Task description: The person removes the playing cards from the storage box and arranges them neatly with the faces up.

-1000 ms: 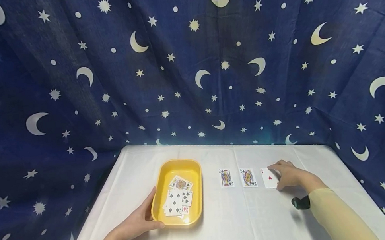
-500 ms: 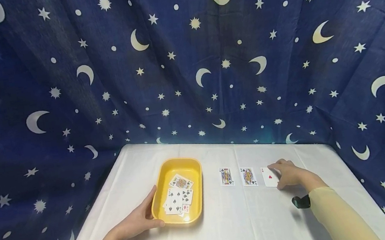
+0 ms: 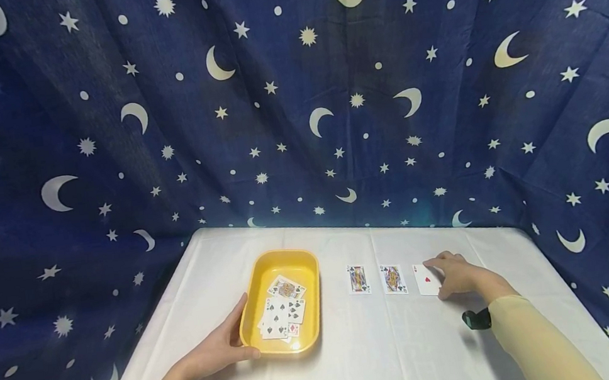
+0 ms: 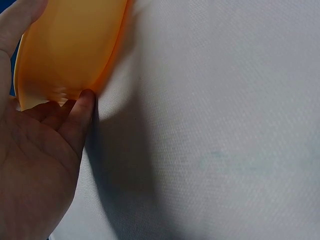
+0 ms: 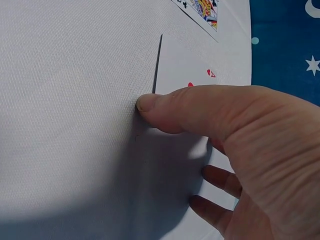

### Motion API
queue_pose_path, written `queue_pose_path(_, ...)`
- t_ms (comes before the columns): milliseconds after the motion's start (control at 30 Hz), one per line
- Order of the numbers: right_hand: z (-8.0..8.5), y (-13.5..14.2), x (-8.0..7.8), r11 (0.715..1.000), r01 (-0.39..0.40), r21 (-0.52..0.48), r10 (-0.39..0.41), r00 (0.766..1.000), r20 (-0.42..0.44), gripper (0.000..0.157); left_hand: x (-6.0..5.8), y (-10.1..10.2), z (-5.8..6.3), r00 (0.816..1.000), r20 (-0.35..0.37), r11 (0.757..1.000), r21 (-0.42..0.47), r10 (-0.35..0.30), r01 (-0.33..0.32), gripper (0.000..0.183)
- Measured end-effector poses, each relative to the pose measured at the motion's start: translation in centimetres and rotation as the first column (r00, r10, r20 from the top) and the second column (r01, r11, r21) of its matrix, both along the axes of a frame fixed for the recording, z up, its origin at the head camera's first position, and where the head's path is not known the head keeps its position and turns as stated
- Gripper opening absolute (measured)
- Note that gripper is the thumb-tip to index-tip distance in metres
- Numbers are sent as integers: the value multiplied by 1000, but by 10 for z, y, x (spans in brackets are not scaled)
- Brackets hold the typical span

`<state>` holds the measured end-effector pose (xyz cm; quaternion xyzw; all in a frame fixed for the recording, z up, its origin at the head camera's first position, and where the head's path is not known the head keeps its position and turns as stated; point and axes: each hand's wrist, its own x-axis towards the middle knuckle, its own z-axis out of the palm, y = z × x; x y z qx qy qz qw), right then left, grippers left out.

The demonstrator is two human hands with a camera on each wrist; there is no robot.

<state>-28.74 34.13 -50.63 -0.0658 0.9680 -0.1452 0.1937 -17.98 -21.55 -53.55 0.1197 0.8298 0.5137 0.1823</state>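
Observation:
My left hand point(image 3: 222, 347) grips a yellow tray point(image 3: 318, 296) by its left side, thumb at the near corner. In the left wrist view, fingertips point(image 4: 86, 100) press the tray's orange-lit wall point(image 4: 75, 45). Several playing cards point(image 3: 282, 313) overlap inside the tray, with spades, a red diamond and a face card showing. Over at the right, my right hand point(image 3: 458, 276) pinches an ace of hearts point(image 3: 425, 280) between thumb and fingers at its near and far edges. The card's right part is hidden by the hand. In the right wrist view, the thumb point(image 5: 185, 107) covers part of the ace point(image 5: 175, 70).
Two face cards of clubs, one on the left point(image 3: 358, 280) and one in the middle point(image 3: 393, 279), lie face up in a row with the ace. A white cloth point(image 3: 355, 367) covers the table. Behind it hangs a blue star-and-moon curtain point(image 3: 296, 121).

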Motion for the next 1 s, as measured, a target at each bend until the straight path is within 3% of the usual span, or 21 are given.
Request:
queue_pose_path(467,1,-1,0,1000,-2,-20,2,1000,-12,90,0,1,-1,1000,-26,1000,-7,-5,5,113)
queue_pose_path(600,1,-1,0,999,-32,7,32,992,-119,88,-1,0,-3,1000,-20,1000,-15,-1,0,114)
queue_pose_path(800,8,-21,-1,991,-132,30,134,921,-366,80,-1,0,-3,999,-38,1000,-19,-2,2,114)
queue_pose_path(1000,16,-59,0,980,-195,25,185,873,-451,76,0,1,-2,1000,-6,999,-34,14,-14,115)
